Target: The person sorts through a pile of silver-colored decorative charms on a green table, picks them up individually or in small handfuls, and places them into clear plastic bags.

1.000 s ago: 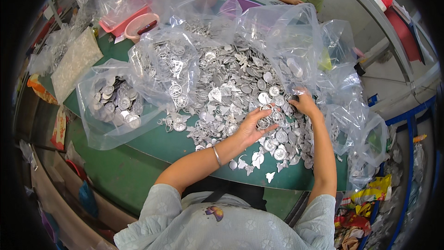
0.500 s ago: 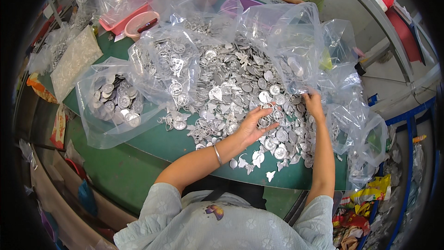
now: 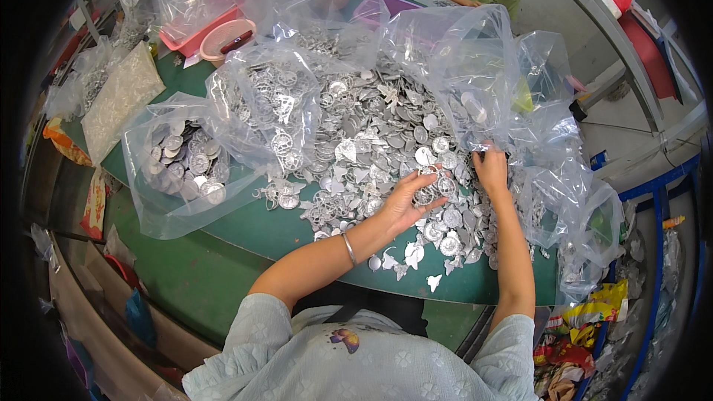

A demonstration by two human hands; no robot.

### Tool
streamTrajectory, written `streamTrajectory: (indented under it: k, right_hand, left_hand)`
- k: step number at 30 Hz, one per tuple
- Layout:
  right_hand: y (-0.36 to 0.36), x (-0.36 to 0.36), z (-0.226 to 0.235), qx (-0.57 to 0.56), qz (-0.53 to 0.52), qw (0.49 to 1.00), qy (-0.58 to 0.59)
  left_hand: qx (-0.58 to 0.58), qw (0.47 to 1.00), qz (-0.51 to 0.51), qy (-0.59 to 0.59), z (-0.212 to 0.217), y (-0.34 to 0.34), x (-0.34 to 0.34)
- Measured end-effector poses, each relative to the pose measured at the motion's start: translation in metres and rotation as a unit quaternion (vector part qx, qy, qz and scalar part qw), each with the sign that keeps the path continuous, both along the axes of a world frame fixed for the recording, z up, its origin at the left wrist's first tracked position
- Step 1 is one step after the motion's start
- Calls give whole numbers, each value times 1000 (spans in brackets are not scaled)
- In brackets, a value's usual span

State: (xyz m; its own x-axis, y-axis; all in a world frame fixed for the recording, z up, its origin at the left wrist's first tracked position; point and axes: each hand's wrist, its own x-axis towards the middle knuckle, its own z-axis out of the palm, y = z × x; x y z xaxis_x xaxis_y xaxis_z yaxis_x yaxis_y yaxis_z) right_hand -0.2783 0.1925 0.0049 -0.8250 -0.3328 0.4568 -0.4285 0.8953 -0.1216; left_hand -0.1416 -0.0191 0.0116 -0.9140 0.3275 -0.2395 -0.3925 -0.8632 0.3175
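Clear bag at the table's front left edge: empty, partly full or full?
Partly full: round silver pieces are bunched in the clear bag, and slack, bare plastic spreads in front of them.

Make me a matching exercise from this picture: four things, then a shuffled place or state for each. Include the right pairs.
1. Left hand
2. Right hand
3. Silver bracelet
4. Round pink basin

A. Has a dark red object inside
B. Holding round openwork metal pieces
C. Worn on the left arm
D. At the right part of the metal pile

Pairs: 1-B, 2-D, 3-C, 4-A
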Motion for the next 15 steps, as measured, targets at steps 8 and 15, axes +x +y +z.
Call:
streamTrajectory:
  k: [8, 15]
  right_hand:
    - [-24, 4, -5, 250, -38, 966, 49]
    - [-13, -13, -15, 258, 6, 965, 55]
  left_hand:
    - [-2, 1000, 2, 2, 4, -2, 3]
    - [-14, 1000, 15, -11, 5, 0, 3]
